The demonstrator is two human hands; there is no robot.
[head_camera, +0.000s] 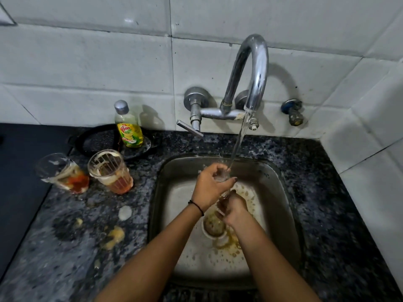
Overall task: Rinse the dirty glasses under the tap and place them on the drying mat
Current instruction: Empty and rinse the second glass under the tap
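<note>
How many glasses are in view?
3: left dirty glass and right dirty glass stand on the counter left of the sink; a third glass is held under the tap. More may be hidden.

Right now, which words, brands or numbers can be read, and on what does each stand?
"Vim": red brand name on the yellow label of the dish soap bottle.
Smaller print on that label: too blurred to read.
Nothing else carries text.
</note>
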